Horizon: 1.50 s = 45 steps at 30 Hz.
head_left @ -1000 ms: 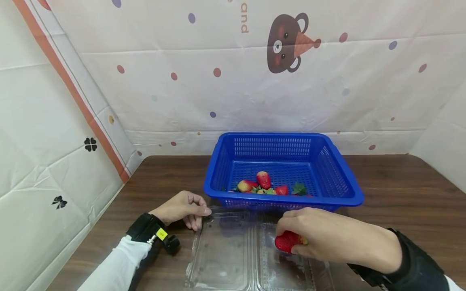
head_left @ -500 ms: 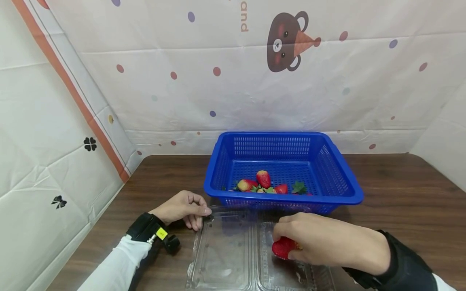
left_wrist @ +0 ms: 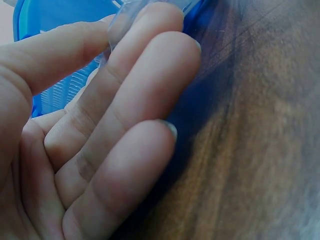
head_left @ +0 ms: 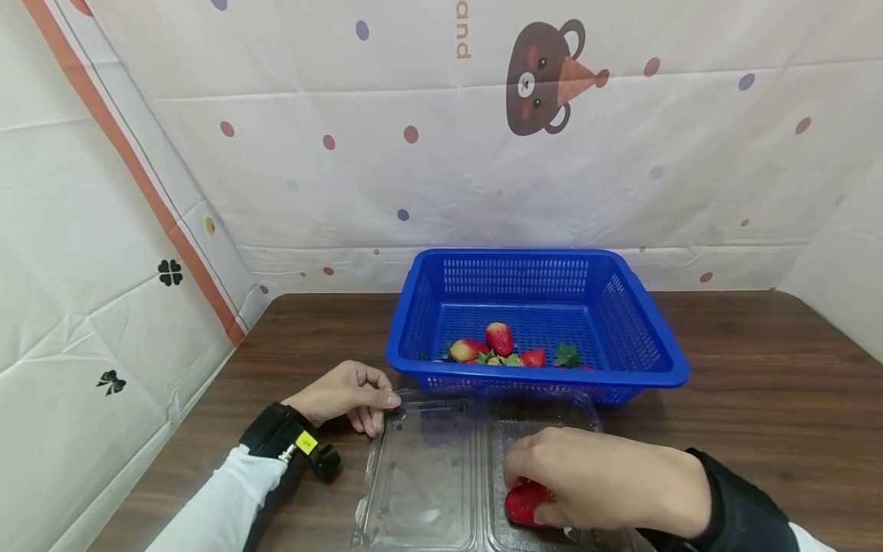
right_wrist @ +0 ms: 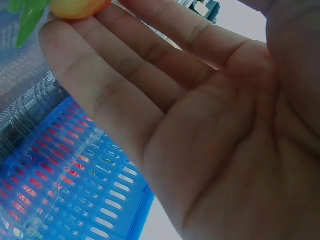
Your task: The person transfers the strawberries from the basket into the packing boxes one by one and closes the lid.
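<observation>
A clear plastic clamshell box lies unfolded on the table in front of the basket. My left hand pinches its far left corner between thumb and index finger; in the left wrist view the clear edge shows between those fingertips, the other fingers loosely bent. My right hand holds a red strawberry low over the right half of the box. In the right wrist view the pale end of the strawberry and its green leaves lie at the fingertips. The fingers hide part of the fruit.
A blue perforated basket stands just behind the box, with several strawberries along its near side. The brown wooden table reaches back to a patterned cloth hung behind and at the sides.
My right hand has moved toward me and slightly left with the strawberry, lower over the box's right half. My left hand has stayed at the corner.
</observation>
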Tool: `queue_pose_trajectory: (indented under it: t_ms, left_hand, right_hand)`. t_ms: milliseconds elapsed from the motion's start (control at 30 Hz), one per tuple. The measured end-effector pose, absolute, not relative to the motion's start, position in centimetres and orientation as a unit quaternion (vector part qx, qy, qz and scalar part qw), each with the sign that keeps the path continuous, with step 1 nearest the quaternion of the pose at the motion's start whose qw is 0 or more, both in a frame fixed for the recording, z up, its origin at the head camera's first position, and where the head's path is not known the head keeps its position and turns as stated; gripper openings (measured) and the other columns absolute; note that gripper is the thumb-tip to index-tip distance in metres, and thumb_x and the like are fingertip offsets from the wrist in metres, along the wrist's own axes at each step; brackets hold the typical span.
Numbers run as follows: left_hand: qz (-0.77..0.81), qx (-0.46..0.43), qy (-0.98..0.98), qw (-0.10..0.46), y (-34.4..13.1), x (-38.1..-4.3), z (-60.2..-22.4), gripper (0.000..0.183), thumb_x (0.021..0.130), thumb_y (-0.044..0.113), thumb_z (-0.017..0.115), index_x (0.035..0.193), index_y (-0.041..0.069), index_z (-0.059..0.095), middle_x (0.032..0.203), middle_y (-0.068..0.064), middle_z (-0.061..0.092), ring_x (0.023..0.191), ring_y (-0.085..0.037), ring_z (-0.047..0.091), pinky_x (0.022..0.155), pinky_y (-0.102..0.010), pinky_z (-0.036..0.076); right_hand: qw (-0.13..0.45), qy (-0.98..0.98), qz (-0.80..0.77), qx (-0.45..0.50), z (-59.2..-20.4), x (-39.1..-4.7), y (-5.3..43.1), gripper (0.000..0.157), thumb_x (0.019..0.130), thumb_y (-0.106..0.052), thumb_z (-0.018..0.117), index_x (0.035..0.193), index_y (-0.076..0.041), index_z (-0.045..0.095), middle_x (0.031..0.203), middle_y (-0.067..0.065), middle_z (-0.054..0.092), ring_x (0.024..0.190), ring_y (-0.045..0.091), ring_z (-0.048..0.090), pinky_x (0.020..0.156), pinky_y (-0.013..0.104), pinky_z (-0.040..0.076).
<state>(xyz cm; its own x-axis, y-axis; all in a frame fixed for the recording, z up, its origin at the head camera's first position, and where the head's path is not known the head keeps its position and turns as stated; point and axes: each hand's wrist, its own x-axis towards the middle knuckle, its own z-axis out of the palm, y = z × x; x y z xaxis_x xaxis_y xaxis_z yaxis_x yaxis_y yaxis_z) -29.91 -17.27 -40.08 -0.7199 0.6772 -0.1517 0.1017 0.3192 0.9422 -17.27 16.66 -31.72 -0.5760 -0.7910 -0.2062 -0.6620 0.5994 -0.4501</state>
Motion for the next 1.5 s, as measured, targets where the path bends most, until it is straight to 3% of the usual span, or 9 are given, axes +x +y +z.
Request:
queue_pose_trajectory:
  t_ms: [533,900,1500]
  left_hand:
    - [0.519,0.264,0.767,0.269,-17.18,-29.65,-39.8,0.029,0.091,0.023,0.067,0.091,-0.005,0.063,0.066,-0.011,0.069,0.057,-0.022,0.066,0.047,-0.021,0.054]
    - [0.517,0.268,0.768,0.267,-17.17,-29.7,-39.92,0.027,0.092,0.025,0.066,0.09,-0.001,0.064,0.065,-0.006,0.07,0.057,-0.021,0.067,0.046,-0.02,0.053]
    - [0.505,0.253,0.782,0.263,-17.05,-29.78,-40.12,0.028,0.09,0.03,0.069,0.089,0.002,0.065,0.065,-0.011,0.07,0.058,-0.028,0.067,0.045,-0.022,0.052]
  right_hand:
    - [0.177,0.874,-0.148,-0.428,-32.13,-16.99,16.46,0.024,0.08,-0.019,0.078,0.099,-0.025,0.064,0.088,-0.02,0.056,0.074,-0.002,0.049,0.063,0.019,0.048]
    - [0.177,0.872,-0.149,-0.432,-32.21,-16.94,16.49,0.025,0.079,-0.018,0.078,0.098,-0.025,0.063,0.087,-0.021,0.056,0.071,-0.003,0.049,0.061,0.018,0.047]
    - [0.197,0.88,-0.16,-0.402,-31.94,-16.91,16.45,0.024,0.078,-0.022,0.079,0.097,-0.025,0.064,0.08,-0.02,0.055,0.067,-0.002,0.05,0.058,0.02,0.047]
